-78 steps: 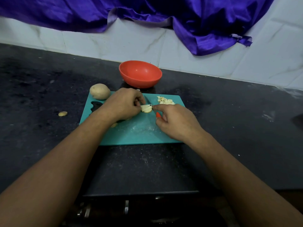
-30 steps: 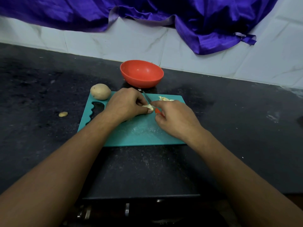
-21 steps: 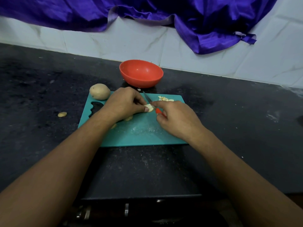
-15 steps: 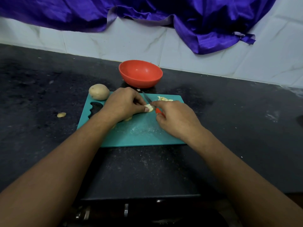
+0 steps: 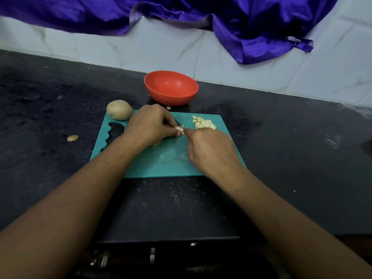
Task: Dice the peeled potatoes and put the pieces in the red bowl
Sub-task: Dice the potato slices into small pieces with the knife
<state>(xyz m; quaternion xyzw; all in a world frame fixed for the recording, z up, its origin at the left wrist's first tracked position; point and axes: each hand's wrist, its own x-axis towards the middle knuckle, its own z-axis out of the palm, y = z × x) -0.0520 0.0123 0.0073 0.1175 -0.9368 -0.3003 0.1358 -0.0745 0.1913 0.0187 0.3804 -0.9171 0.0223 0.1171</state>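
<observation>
On board [image 5: 161, 164]: left fingers [image 5: 168, 120] around potato piece [image 5: 179, 130], right fingers [image 5: 194, 133] around knife [image 5: 178, 123]; bowl [image 5: 171, 98] beyond

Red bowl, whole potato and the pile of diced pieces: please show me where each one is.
red bowl [image 5: 171, 85], head view, bare inner wall.
whole potato [image 5: 119, 112], head view, middle of its top side.
diced pile [image 5: 203, 124], head view, centre of the heap.

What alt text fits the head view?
Left hand holds a potato piece on a teal cutting board while the right hand cuts it with a knife. Diced pieces lie nearby; a whole potato and red bowl sit behind.
</observation>
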